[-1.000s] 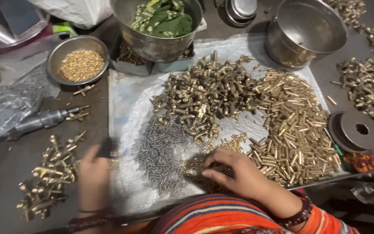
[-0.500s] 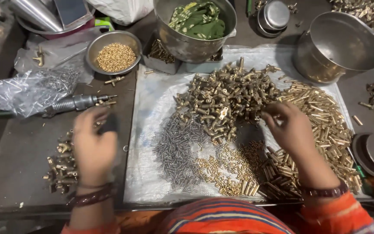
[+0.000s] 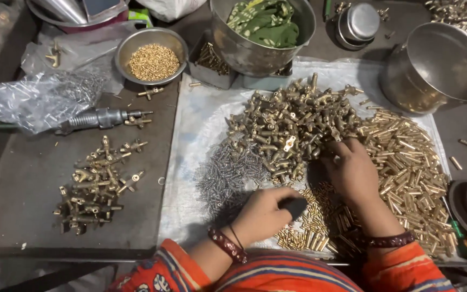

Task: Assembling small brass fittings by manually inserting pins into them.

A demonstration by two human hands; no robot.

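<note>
Left hand (image 3: 263, 213) is hovering over the small brass pins (image 3: 304, 230) at the sheet's near edge, fingers curled in a narrow grip; can't tell if it's pinching anything, a dark shadow is hiding the fingertips. Right hand (image 3: 352, 173) is lying palm-down at the near right edge of the fitting heap (image 3: 290, 130), fingers spread and touching the brass fittings; can't tell whether it's gripping one. Both hands are working over the grey sheet (image 3: 195, 124) on the table (image 3: 28, 178). Springs (image 3: 225, 176) are sitting in a grey pile just left of the left hand, beside the heap. Brass tubes (image 3: 412, 157) are piled right of the right hand, touching the heap. Off the sheet, a smaller pile of assembled fittings (image 3: 95, 184) is lying well left on the dark table. Behind it, a metal nozzle tool (image 3: 101, 117) is lying next to a plastic bag (image 3: 28, 100). A bowl (image 3: 151, 62) of small brass bits is sitting further back, an empty steel pot (image 3: 439, 67) back right.
</note>
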